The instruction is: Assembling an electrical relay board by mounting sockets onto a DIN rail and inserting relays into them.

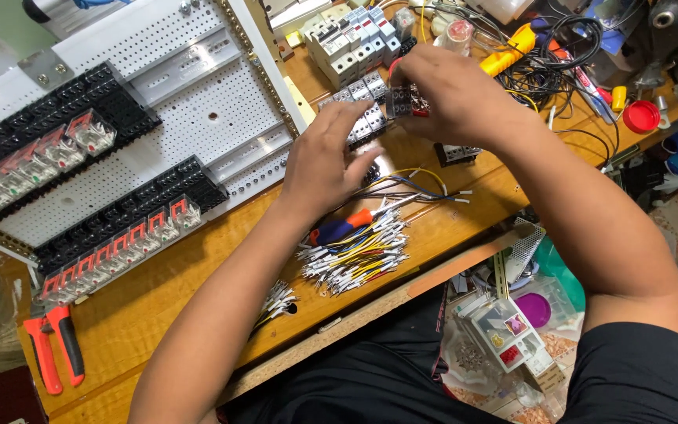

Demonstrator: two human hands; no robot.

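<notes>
Relay socket [399,100]: one small dark block with metal terminals, held above the far middle of the wooden bench [158,306], just over a row of grey terminal blocks [362,118].
Near edge: one red-handled crimping tool [55,345] lies at the near left corner of the bench; one small bundle of cut wires [276,301] rests near the front edge.
Wire pile: one larger heap of short yellow, white and blue leads with ferrules [355,255], just beside the left wrist.
Screwdriver: one, red and blue handle [341,228], lying on the heap, shaft pointing right.
Left hand [326,161]: palm down, fingers spread apart, tips resting on the grey terminal blocks; it grips nothing.
Right hand [447,94]: fingers closed together and clamped on the relay socket; the thumb side is hidden, so the exact pinch is unclear.
Loose socket: one more dark block [455,153] sits on the bench under the right forearm.
Panel: one white perforated mounting plate [158,126] lies tilted at left, carrying two black rows of relay bases [119,235]; clear relays with red tags fill the left part of each row, perhaps seven in the nearer one.
Far: a cluster of grey circuit breakers [351,43], one yellow tool [510,49], tangled black cables [559,63], one red cap [640,116].
</notes>
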